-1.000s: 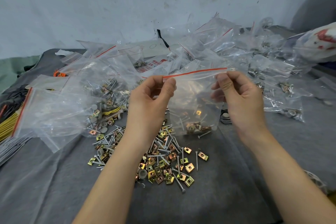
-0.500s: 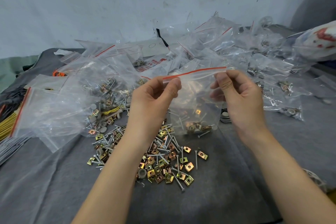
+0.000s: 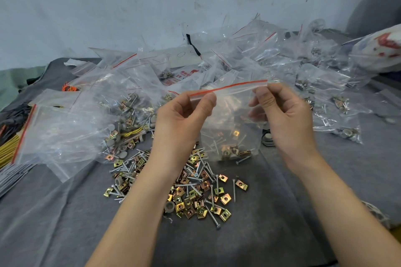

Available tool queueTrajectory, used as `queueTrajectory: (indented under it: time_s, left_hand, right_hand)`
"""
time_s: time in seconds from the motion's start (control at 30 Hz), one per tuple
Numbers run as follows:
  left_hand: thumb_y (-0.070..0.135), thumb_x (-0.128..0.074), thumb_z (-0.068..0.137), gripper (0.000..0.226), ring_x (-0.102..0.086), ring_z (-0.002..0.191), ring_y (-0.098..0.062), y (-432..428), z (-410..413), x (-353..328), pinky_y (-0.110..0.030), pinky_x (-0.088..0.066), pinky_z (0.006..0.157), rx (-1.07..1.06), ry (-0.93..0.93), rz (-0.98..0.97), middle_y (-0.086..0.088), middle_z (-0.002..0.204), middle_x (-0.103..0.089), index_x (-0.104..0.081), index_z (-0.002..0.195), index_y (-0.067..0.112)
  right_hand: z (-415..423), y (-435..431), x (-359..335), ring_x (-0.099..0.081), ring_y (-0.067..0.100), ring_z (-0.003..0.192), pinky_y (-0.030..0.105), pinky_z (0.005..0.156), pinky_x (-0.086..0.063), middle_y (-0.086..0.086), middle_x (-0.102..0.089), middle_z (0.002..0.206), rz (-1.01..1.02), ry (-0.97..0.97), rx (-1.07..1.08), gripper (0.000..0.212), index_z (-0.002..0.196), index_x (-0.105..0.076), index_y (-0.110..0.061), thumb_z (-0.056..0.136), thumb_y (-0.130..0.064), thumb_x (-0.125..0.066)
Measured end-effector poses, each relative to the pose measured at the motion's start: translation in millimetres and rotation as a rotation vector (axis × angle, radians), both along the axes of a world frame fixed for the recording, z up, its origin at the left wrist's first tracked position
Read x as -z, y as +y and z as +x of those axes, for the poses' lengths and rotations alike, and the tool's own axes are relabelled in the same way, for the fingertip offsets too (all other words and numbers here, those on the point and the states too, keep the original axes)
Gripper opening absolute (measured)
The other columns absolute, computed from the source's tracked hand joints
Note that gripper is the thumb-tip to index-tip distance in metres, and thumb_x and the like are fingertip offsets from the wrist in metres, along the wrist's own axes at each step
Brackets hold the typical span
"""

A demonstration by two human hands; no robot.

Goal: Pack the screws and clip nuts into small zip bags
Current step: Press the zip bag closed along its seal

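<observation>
The left hand (image 3: 182,121) and right hand (image 3: 286,119) each pinch a top corner of the zip bag (image 3: 232,112) with curled fingers (image 3: 265,98), hanging it above the tabletop (image 3: 293,212) so its screws and clip nuts (image 3: 233,151) settle low, probably for sealing

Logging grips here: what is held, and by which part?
One small zip bag, pinched along its red zip strip: left hand at the left end, right hand at the right end.
</observation>
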State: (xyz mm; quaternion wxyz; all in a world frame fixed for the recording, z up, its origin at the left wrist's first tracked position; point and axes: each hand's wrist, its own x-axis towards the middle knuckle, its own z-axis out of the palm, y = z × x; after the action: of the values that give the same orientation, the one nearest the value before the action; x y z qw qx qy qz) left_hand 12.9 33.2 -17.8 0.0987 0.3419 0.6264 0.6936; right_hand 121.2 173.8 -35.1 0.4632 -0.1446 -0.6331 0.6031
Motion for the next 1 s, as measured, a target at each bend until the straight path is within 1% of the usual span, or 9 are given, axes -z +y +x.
queueTrajectory:
  time_s: [0.2,0.3,0.37,0.5,0.6,0.67,0.73,0.83,1.0]
  left_hand:
    - [0.025,-0.07,0.09,0.013,-0.066,0.074,-0.003,2.0,0.8,0.0,-0.013,-0.049,0.067,0.004,-0.005,0.005,0.004,0.079,-0.074,-0.075,0.09,0.013]
    - [0.023,-0.069,0.091,0.012,-0.066,0.074,0.0,2.4,1.6,-0.1,-0.012,-0.049,0.067,-0.016,0.001,0.022,0.006,0.078,-0.074,-0.074,0.09,0.013]
    - [0.022,-0.069,0.091,0.01,-0.066,0.074,0.0,2.9,3.0,-0.3,-0.012,-0.049,0.067,-0.014,0.003,0.024,0.007,0.078,-0.074,-0.074,0.088,0.015]
    - [0.027,-0.07,0.09,0.012,-0.067,0.075,-0.004,3.9,5.9,0.9,-0.014,-0.051,0.068,0.033,-0.013,0.0,0.002,0.08,-0.074,-0.074,0.087,0.017]
    - [0.033,-0.071,0.084,0.02,-0.067,0.075,-0.006,3.8,7.0,1.2,-0.016,-0.052,0.07,0.091,-0.02,-0.007,-0.006,0.084,-0.075,-0.075,0.089,0.014]
    - [0.032,-0.072,0.082,0.019,-0.067,0.075,-0.006,4.4,7.7,1.3,-0.016,-0.052,0.069,0.126,-0.029,-0.001,-0.009,0.085,-0.075,-0.076,0.09,0.015]
    - [0.027,-0.072,0.084,0.015,-0.067,0.075,-0.004,5.5,8.5,1.8,-0.014,-0.051,0.068,0.15,-0.034,0.006,-0.004,0.081,-0.075,-0.076,0.092,0.015]
    - [0.019,-0.07,0.088,0.012,-0.068,0.074,0.001,7.3,9.9,2.7,-0.011,-0.049,0.066,0.163,-0.012,0.022,0.008,0.078,-0.075,-0.075,0.096,0.011]
    - [0.014,-0.069,0.09,0.006,-0.066,0.072,0.005,9.3,11.8,1.8,-0.008,-0.047,0.067,0.149,0.019,0.056,0.014,0.074,-0.073,-0.074,0.091,0.014]
  right_hand:
    - [1.1,-1.1,-1.2,-0.064,0.013,0.066,0.025,0.065,-0.055,-0.005,-0.069,0.077,-0.01,0.002,-0.03,0.009,0.093,-0.065,-0.016,0.098,-0.021,-0.06]
    - [1.3,-2.8,-2.5,-0.064,0.012,0.065,0.026,0.065,-0.055,-0.005,-0.07,0.076,-0.017,-0.003,-0.064,0.014,0.093,-0.067,-0.016,0.092,-0.029,-0.063]
    - [0.8,-4.4,-2.6,-0.064,0.011,0.064,0.025,0.065,-0.054,-0.004,-0.071,0.076,-0.016,-0.013,-0.087,0.019,0.093,-0.068,-0.015,0.087,-0.033,-0.065]
    - [0.5,-6.1,-1.1,-0.067,0.01,0.065,0.019,0.062,-0.053,-0.003,-0.074,0.079,-0.004,-0.037,-0.111,0.018,0.089,-0.073,-0.022,0.081,-0.038,-0.072]
    - [1.5,-5.7,-0.2,-0.069,0.009,0.066,0.018,0.062,-0.053,-0.003,-0.076,0.08,-0.018,-0.036,-0.135,0.015,0.085,-0.077,-0.028,0.076,-0.04,-0.076]
    - [1.9,-5.7,0.0,-0.069,0.008,0.067,0.019,0.063,-0.054,-0.004,-0.076,0.081,-0.017,-0.036,-0.155,0.012,0.085,-0.079,-0.033,0.075,-0.04,-0.077]
    - [2.2,-6.2,-0.3,-0.07,0.008,0.068,0.02,0.064,-0.055,-0.004,-0.077,0.083,-0.023,-0.034,-0.176,0.012,0.086,-0.08,-0.036,0.075,-0.04,-0.079]
    - [2.4,-8.0,-0.4,-0.07,0.009,0.071,0.021,0.066,-0.056,-0.003,-0.078,0.088,-0.012,-0.043,-0.208,0.019,0.09,-0.08,-0.034,0.075,-0.046,-0.079]
    - [1.3,-9.3,-0.4,-0.07,0.01,0.076,0.023,0.071,-0.057,-0.002,-0.078,0.092,-0.009,-0.044,-0.235,0.03,0.093,-0.08,-0.033,0.071,-0.054,-0.081]
